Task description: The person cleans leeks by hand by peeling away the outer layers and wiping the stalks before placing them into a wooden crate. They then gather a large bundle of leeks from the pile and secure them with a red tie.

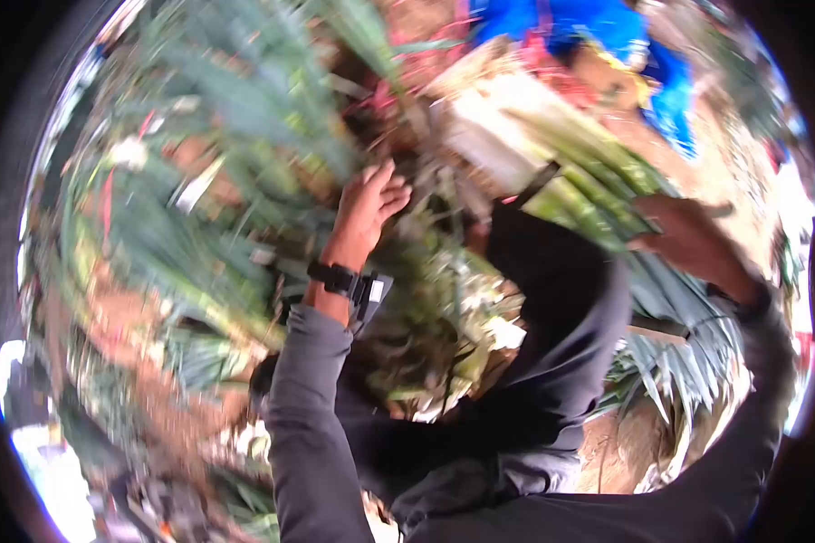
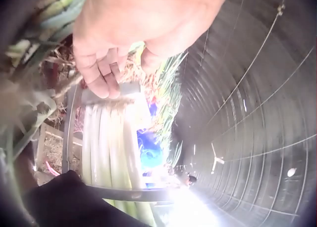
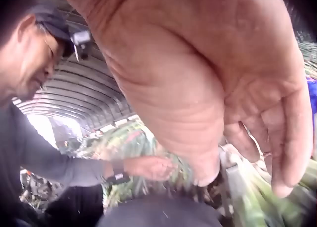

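A row of leeks [image 1: 589,158] lies side by side in a metal-edged rack [image 2: 69,138], white ends together and green leaves trailing toward the lower right of the head view. Over the green part hovers my right hand [image 1: 688,237]; its fingers stretch down loosely in the right wrist view, with leek stalks [image 3: 255,187] right beyond them. My left hand [image 1: 369,210] hangs left of the rack, fingers loosely bent and holding nothing. In the left wrist view that hand's fingertips overlap the rack's end plate [image 2: 126,88] near the white root ends.
Heaped untrimmed leeks [image 1: 217,81] spread over the left side. Loose leaf trimmings [image 1: 435,317] lie between my legs, and my dark-trousered knee [image 1: 561,271] stands beside the rack. Blue plastic [image 1: 598,27] lies at the back. A ribbed tunnel wall [image 2: 247,113] rises beyond.
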A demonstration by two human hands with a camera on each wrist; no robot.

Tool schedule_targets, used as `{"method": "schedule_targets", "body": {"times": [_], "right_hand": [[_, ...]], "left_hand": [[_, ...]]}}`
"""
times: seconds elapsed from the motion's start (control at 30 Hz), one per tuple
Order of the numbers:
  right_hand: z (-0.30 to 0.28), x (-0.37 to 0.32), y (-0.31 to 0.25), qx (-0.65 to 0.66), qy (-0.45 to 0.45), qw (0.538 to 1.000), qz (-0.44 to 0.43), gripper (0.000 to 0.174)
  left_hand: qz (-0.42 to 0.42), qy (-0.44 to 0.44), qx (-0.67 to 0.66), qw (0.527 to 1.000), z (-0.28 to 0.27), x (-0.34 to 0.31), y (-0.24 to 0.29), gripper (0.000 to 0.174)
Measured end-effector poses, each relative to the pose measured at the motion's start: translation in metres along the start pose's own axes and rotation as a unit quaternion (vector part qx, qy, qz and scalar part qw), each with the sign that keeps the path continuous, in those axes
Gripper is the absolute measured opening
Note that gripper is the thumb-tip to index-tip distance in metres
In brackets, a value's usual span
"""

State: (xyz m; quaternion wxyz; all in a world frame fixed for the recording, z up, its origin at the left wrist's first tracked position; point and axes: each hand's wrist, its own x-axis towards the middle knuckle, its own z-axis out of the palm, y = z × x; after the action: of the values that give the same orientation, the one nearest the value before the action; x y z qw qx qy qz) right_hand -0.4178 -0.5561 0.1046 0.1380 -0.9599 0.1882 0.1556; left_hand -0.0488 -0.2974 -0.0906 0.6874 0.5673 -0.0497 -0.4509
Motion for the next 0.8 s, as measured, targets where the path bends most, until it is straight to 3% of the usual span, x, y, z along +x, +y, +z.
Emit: {"method": "schedule_targets", "body": {"times": [0.03, 0.07, 0.1, 0.2, 0.27, 0.33, 0.4, 0.5, 0.57, 0.67, 0.77, 0.8], "right_hand": [[-0.011, -0.002, -0.014, 0.040, 0.109, 0.990, -0.076, 0.051], [-0.031, 0.000, -0.050, 0.114, 0.113, 0.987, 0.010, 0.046], [-0.048, 0.007, -0.068, 0.158, 0.091, 0.983, 0.021, 0.043], [-0.081, 0.047, -0.159, 0.247, -0.001, 0.967, -0.070, 0.034], [-0.080, 0.086, -0.225, 0.224, -0.069, 0.963, -0.134, 0.034], [-0.059, 0.143, -0.276, 0.185, -0.138, 0.949, -0.215, 0.041], [-0.016, 0.201, -0.327, 0.210, -0.200, 0.922, -0.257, 0.041], [0.080, 0.269, -0.403, 0.326, -0.248, 0.882, -0.232, 0.038], [0.147, 0.289, -0.447, 0.354, -0.232, 0.867, -0.263, 0.038], [0.267, 0.290, -0.507, 0.306, -0.176, 0.862, -0.363, 0.024], [0.369, 0.264, -0.541, 0.250, -0.081, 0.822, -0.505, 0.017], [0.392, 0.267, -0.542, 0.189, -0.085, 0.847, -0.490, 0.013]], "left_hand": [[0.005, 0.003, -0.030, 1.000, -0.028, -0.021, 0.013, 0.032], [0.018, 0.037, -0.062, 0.997, -0.054, -0.042, 0.026, 0.028], [0.037, 0.055, -0.103, 0.992, -0.080, -0.059, 0.040, 0.023], [0.152, 0.104, -0.204, 0.962, -0.148, -0.114, 0.079, 0.022], [0.255, 0.109, -0.241, 0.930, -0.177, -0.154, 0.094, 0.021], [0.275, 0.115, -0.283, 0.911, -0.208, -0.180, 0.095, 0.017], [0.263, 0.148, -0.297, 0.906, -0.234, -0.203, 0.083, 0.016], [0.220, 0.181, -0.286, 0.915, -0.260, -0.235, 0.064, 0.018], [0.249, 0.226, -0.260, 0.905, -0.265, -0.252, 0.059, 0.021], [0.307, 0.275, -0.215, 0.885, -0.271, -0.271, 0.054, 0.021], [0.269, 0.271, -0.281, 0.881, -0.287, -0.278, 0.052, 0.021], [0.275, 0.273, -0.291, 0.875, -0.287, -0.281, 0.052, 0.022]]}}
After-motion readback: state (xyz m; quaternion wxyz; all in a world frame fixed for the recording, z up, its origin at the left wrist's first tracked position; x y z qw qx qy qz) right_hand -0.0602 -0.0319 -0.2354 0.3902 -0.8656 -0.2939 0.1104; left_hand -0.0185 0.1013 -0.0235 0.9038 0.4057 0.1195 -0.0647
